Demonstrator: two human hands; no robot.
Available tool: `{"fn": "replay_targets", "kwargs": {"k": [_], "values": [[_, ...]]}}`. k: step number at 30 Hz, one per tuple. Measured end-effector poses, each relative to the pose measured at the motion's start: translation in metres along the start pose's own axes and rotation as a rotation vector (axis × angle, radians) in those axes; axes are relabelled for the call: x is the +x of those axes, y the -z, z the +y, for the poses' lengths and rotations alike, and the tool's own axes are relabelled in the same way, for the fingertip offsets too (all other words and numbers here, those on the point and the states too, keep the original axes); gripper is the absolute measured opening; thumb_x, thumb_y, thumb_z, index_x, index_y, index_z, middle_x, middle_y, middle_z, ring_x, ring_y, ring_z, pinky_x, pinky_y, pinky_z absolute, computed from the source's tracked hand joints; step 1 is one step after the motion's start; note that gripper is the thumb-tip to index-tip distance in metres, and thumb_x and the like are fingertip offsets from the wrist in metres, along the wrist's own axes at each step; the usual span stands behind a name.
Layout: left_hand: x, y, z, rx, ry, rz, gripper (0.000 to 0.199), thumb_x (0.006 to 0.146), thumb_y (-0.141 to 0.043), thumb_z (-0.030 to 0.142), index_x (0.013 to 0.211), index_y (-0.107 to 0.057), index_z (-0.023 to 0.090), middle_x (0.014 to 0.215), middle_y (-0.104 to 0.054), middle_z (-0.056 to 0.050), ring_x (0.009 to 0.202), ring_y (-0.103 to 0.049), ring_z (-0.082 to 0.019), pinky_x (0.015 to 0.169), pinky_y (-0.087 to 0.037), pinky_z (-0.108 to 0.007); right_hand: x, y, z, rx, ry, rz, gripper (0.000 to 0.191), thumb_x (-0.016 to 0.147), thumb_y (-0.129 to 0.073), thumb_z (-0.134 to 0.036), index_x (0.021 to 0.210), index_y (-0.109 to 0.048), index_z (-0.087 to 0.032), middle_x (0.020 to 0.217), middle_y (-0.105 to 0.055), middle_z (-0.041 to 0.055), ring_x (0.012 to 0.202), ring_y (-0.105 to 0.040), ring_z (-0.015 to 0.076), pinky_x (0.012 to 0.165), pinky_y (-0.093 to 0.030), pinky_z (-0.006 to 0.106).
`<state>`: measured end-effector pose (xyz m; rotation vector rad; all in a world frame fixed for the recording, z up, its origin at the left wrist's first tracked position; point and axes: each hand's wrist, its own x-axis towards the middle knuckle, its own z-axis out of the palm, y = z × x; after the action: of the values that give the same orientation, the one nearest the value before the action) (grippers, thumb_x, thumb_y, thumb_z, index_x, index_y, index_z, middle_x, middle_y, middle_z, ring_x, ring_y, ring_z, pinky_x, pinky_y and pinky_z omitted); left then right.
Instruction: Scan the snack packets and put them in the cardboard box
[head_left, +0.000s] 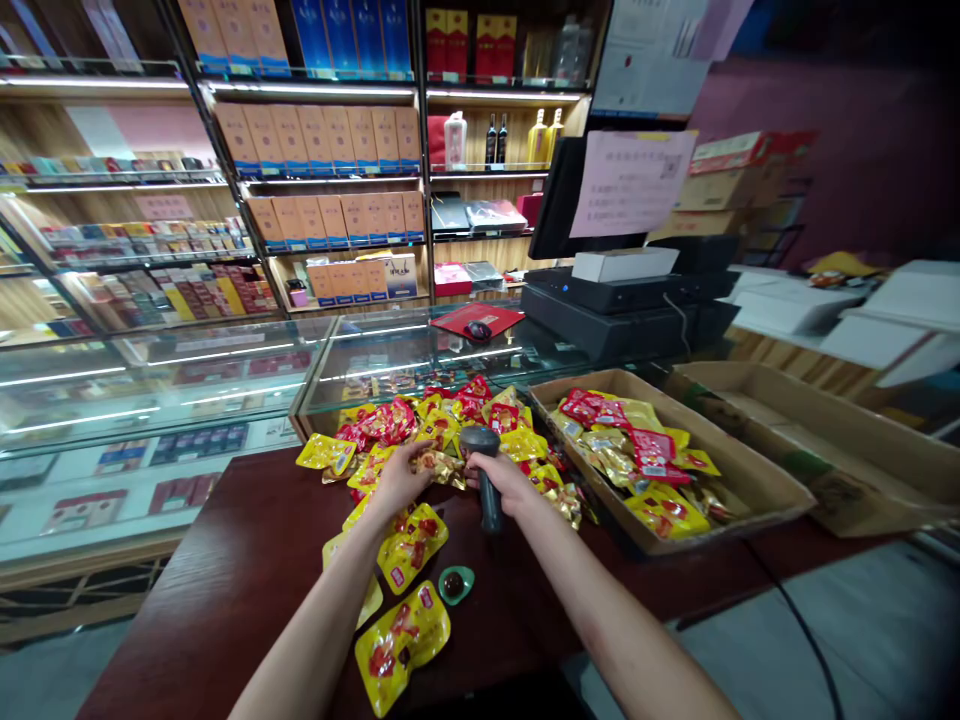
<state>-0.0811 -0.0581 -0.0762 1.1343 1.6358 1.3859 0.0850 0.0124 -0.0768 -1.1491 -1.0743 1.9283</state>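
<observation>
My right hand [501, 480] is wrapped round the handle of a dark handheld scanner [489, 500], its head pointing up and away. Just left of it, my left hand [405, 478] has its fingers closed at a gold foil packet [441, 468] on the pile. Red, yellow and gold snack packets [386, 420] lie heaped beyond both hands. Nearer, a yellow packet [403, 645] and another yellow packet [412, 545] lie flat on the dark red table [187, 600]. Beside them sits a small green dish [457, 585] with a dark round thing in it.
An open cardboard box [772, 500] with packets stands right of the pile, another carton [862, 440] beyond it. Behind are a glass counter [225, 360], a mouse [478, 330] on a red mat and a monitor [559, 200]. A cable hangs at the right.
</observation>
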Motion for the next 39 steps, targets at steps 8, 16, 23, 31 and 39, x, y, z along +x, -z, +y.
{"fn": "replay_targets", "kwargs": {"k": [8, 16, 23, 31, 39], "values": [[0.007, -0.008, 0.024, -0.607, 0.291, -0.112, 0.048, 0.07, -0.069, 0.01, 0.117, -0.059, 0.018, 0.098, -0.066, -0.008, 0.088, -0.064, -0.015, 0.082, -0.051, -0.026, -0.002, -0.004, -0.001, 0.156, -0.137, -0.089, 0.009, 0.068, -0.055, -0.007, 0.072, -0.058, -0.015, 0.058, -0.059, -0.0003, 0.052, -0.058, 0.0102, 0.058, -0.051, 0.022], [0.014, -0.024, 0.019, -0.225, 0.17, -0.234, 0.031, 0.064, -0.078, 0.021, 0.092, -0.068, 0.014, 0.085, -0.068, -0.004, 0.076, -0.063, -0.013, 0.069, -0.048, -0.02, 0.005, 0.009, -0.008, 0.309, -0.31, -0.187, 0.006, 0.075, -0.053, -0.018, 0.069, -0.055, -0.016, 0.055, -0.057, 0.0015, 0.058, -0.062, 0.0151, 0.065, -0.055, 0.029], [0.02, -0.024, 0.018, -0.06, 0.122, -0.224, 0.038, 0.053, -0.081, 0.04, 0.074, -0.063, 0.014, 0.073, -0.066, -0.002, 0.067, -0.061, -0.014, 0.061, -0.047, -0.022, 0.004, 0.011, -0.012, 0.274, -0.305, -0.152, 0.006, 0.077, -0.053, -0.019, 0.074, -0.056, -0.015, 0.059, -0.06, 0.0029, 0.06, -0.063, 0.0154, 0.064, -0.055, 0.03], [0.033, -0.015, 0.018, -0.161, 0.351, -0.167, 0.051, 0.042, -0.087, 0.038, 0.071, -0.05, 0.017, 0.072, -0.064, 0.0, 0.064, -0.063, -0.015, 0.058, -0.053, -0.029, 0.002, 0.009, -0.012, 0.271, -0.153, -0.13, 0.005, 0.073, -0.059, -0.013, 0.077, -0.056, -0.015, 0.06, -0.06, -0.0002, 0.053, -0.059, 0.0115, 0.062, -0.055, 0.029], [0.044, -0.002, 0.016, 0.128, 0.208, -0.224, 0.049, 0.045, -0.086, 0.029, 0.086, -0.064, 0.015, 0.061, -0.063, 0.0, 0.052, -0.059, -0.012, 0.05, -0.046, -0.021, -0.002, 0.006, -0.026, -0.01, 0.29, 0.103, 0.017, 0.061, -0.066, -0.02, 0.078, -0.066, -0.015, 0.062, -0.062, -0.002, 0.054, -0.054, 0.0091, 0.05, -0.042, 0.019]]}}
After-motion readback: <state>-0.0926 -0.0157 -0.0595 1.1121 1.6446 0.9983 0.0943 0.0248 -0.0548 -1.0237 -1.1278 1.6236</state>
